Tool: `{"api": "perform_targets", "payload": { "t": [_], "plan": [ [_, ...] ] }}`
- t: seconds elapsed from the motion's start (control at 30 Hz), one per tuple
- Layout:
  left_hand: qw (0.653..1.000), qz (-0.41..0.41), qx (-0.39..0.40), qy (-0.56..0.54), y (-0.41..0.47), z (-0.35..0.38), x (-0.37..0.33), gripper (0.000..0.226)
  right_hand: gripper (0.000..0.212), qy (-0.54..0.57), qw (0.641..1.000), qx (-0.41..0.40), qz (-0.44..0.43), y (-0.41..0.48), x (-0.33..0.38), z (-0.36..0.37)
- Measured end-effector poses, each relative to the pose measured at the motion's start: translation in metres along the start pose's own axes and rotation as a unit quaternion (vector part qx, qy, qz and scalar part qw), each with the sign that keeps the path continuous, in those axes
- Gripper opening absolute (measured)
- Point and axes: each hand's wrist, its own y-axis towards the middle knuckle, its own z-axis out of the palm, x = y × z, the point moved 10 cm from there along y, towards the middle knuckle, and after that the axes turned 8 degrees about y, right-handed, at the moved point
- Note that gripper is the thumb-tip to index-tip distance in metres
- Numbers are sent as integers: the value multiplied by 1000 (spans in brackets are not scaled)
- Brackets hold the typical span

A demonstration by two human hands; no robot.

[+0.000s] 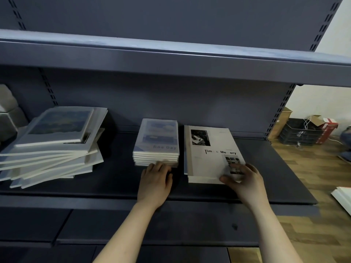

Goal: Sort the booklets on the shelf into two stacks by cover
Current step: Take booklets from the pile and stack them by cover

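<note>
Sitting side by side mid-shelf, apart by a narrow gap: the "One Day" stack (156,143), blue-toned covers, squared up, & the "Time & Memory" stack (210,154), white covers w/ small b/w photos, lower and wider. L hand (155,179) is at the front edge of the "One Day" stack, fingers loosely bent, tips touching the page edges, wrapped round nothing. R hand (245,179) pinches the near right corner of the "Time & Memory" stack: fingers on the cover, thumb at the front edge.

Far left on the same shelf (114,179), well apart, lies the messy pile (55,145), booklets fanned & skewed, a blue cover on top.

The shelf is dark grey-blue metal, matte, w/ a back panel & slotted uprights. Upper shelf (171,57) overhangs. Right of the unit: wood floor (313,186), white wall, a dark crate (300,133) w/ cardboard boxes around it.

Hard to make out: how many booklets the R thumb lifts. Some cover letters are washed out by glare. Grey blocks (7,111) at far left are cut off by the frame, as is a white flat thing (343,196) at the right edge. Lower covers in the messy pile are hidden.
</note>
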Motion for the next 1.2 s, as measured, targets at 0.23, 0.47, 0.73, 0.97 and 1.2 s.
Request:
{"api": "perform_targets", "payload": {
  "t": [0.23,0.47,0.73,0.97,1.2],
  "plan": [
    [1000,0,9,-6,1,2,0,19,53,-22,1000,9,-14,16,3,9],
    [1000,-3,6,-6,2,2,1,18,59,-8,999,28,-19,18,-2,11],
    [1000,-6,6,-3,2,1,1,16,53,-14,1000,-7,-24,15,6,0],
    [1000,-5,12,-4,2,2,0,17,55,-36,999,-8,-18,12,6,1],
    [1000,-6,5,-13,1,0,1,16,53,-26,1000,-3,-11,7,9,1]
  ]
}}
